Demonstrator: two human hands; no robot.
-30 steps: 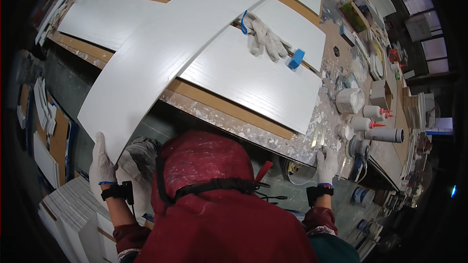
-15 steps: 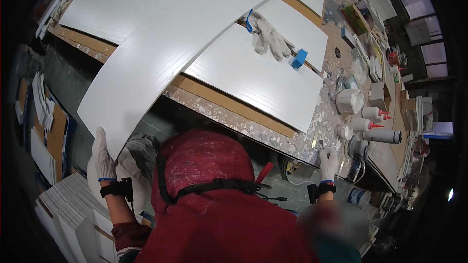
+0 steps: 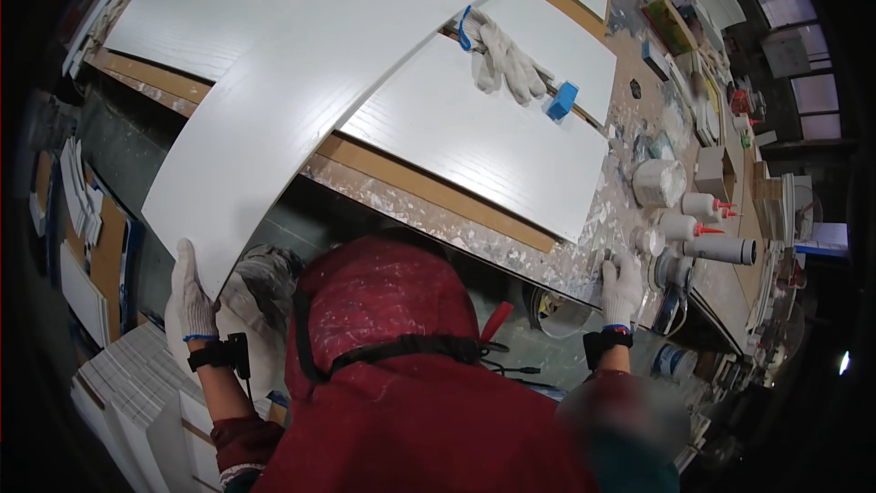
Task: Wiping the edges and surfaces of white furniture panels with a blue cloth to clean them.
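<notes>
My left hand (image 3: 193,299), in a white knit glove, grips the near corner of a long white panel (image 3: 246,119). Its thumb lies on top and the other fingers go out of sight underneath. The panel slants across the workbench, with its near end sticking out past the edge. At the bench's right front edge is my right hand (image 3: 622,290), gloved too, its fingers apart and nothing visible in them. It is nearest a small white cup (image 3: 649,241) and a roll of tape (image 3: 673,270).
White boards (image 3: 474,151) lie on the paint-spattered workbench (image 3: 411,219). A pair of gloves (image 3: 502,59) and a blue block (image 3: 562,100) rest there. Toward the right stand a white tub (image 3: 659,183), glue bottles (image 3: 680,226) and a grey cylinder (image 3: 721,251). Stacked panels (image 3: 137,383) stand lower left.
My right hand has shifted slightly right and up, its fingers loosening from a closed grasp near a small metal tool at the bench edge. The left hand keeps its hold on the panel corner.
</notes>
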